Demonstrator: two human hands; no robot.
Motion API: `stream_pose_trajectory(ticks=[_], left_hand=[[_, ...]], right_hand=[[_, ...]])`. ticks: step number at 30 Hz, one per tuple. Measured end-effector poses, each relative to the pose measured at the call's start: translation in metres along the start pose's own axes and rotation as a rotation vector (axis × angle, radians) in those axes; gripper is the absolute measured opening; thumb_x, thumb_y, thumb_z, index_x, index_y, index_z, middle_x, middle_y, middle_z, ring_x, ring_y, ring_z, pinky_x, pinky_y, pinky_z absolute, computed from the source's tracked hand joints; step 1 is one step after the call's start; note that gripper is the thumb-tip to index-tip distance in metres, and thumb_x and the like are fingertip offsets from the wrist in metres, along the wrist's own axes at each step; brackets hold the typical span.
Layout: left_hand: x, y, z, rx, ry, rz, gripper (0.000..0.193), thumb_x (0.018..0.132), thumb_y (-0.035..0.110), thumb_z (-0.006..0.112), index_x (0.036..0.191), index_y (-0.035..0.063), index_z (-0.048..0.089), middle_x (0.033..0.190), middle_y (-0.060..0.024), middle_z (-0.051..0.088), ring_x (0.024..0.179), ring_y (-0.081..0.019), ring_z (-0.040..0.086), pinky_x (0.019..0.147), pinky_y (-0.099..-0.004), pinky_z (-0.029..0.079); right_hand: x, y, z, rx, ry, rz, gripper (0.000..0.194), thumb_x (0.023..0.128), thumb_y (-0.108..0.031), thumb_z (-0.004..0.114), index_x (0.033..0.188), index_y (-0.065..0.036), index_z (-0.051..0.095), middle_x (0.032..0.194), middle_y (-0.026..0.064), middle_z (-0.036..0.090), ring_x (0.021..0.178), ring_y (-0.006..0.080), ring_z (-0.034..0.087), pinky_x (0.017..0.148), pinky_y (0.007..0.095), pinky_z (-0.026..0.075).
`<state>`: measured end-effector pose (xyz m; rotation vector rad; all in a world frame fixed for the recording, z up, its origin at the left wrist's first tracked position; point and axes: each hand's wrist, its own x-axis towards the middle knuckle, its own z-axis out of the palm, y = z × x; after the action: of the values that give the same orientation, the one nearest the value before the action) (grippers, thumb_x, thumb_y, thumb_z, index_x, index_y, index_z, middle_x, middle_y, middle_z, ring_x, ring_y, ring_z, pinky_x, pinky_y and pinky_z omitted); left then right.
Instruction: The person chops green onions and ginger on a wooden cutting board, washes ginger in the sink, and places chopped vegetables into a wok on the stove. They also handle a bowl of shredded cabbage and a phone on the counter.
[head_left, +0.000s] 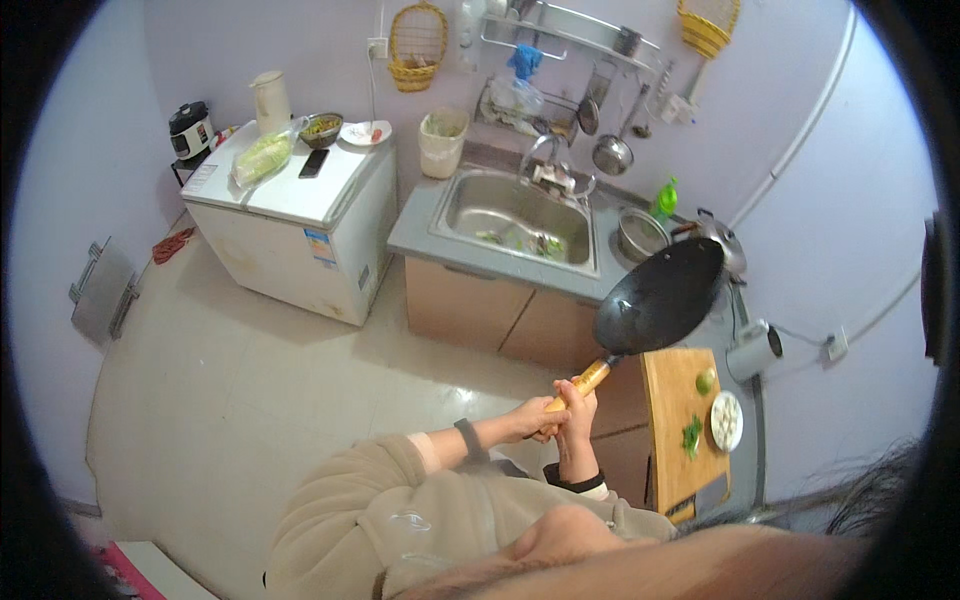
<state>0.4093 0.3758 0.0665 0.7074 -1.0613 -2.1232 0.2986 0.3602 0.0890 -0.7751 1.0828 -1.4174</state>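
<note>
A black wok (664, 296) with a wooden handle (589, 379) is held up in front of the counter, tilted. Both my hands grip that handle. My left hand (534, 420) wraps its lower end, and my right hand (576, 414) closes on it just beside, partly overlapping. Below the wok, a wooden cutting board (667, 427) carries chopped green herbs (691, 436), a round green vegetable (705, 381) and a cleaver (709, 495). A white plate (727, 421) of small pale pieces sits at the board's right edge.
Behind the wok is a steel sink (517, 214) with green scraps, beside a metal pot (643, 234), a kettle (724, 240) and a green bottle (665, 201). A grey pitcher (750, 356) stands right. At left, a white chest freezer (285, 255) bears cabbage (262, 159) and a phone (313, 163).
</note>
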Motion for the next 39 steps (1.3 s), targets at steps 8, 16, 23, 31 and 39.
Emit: stream_pose_trajectory(ticks=[8,16,23,31,39], left_hand=[[0.072,0.073,-0.088,-0.150,-0.101,0.136,0.065,0.069,0.070,0.056,0.096,0.0116,0.044,0.062,0.0020,0.046,0.047,-0.0080,0.042,0.043,-0.0216,0.035],[0.029,0.089,-0.076,0.538,0.062,0.059,0.060,0.073,0.045,0.070,0.106,0.0013,0.044,0.070,-0.0066,0.057,0.053,-0.0139,0.054,0.047,-0.0272,0.044],[-0.038,0.072,-0.017,0.824,-0.367,0.026,0.065,0.069,0.046,0.071,0.110,0.0011,0.048,0.081,-0.0132,0.060,0.065,-0.0210,0.060,0.060,-0.0324,0.047],[-0.054,0.000,0.129,0.988,-0.895,-0.136,0.067,0.070,0.048,0.068,0.117,0.0043,0.049,0.077,-0.0114,0.060,0.065,-0.0191,0.059,0.056,-0.0300,0.047],[-0.078,-0.178,0.347,1.165,-1.133,0.177,0.070,0.071,0.051,0.066,0.110,-0.0043,0.049,0.083,-0.0229,0.062,0.075,-0.0359,0.063,0.066,-0.0397,0.050]], right_hand=[[0.122,-0.015,0.077,-0.302,-0.071,-0.004,0.030,0.072,-0.011,0.064,0.095,0.000,0.048,0.076,0.0064,0.055,0.064,0.0146,0.054,0.058,0.0267,0.046],[0.067,0.005,0.072,0.134,-0.065,0.013,0.036,0.077,-0.014,0.063,0.104,-0.001,0.042,0.085,0.0114,0.060,0.075,0.0160,0.057,0.068,0.0272,0.047],[-0.069,0.026,0.037,0.324,0.288,-0.074,0.032,0.080,-0.011,0.060,0.103,-0.005,0.039,0.074,0.0062,0.053,0.081,0.0207,0.056,0.083,0.0352,0.047],[-0.219,0.016,-0.056,0.455,0.716,-0.413,0.031,0.081,-0.013,0.059,0.105,-0.006,0.040,0.079,0.0052,0.054,0.085,0.0198,0.059,0.074,0.0324,0.050],[-0.398,-0.014,-0.266,0.609,0.796,-0.655,0.023,0.079,-0.010,0.056,0.098,-0.008,0.043,0.076,0.0043,0.053,0.082,0.0210,0.056,0.086,0.0396,0.045]])
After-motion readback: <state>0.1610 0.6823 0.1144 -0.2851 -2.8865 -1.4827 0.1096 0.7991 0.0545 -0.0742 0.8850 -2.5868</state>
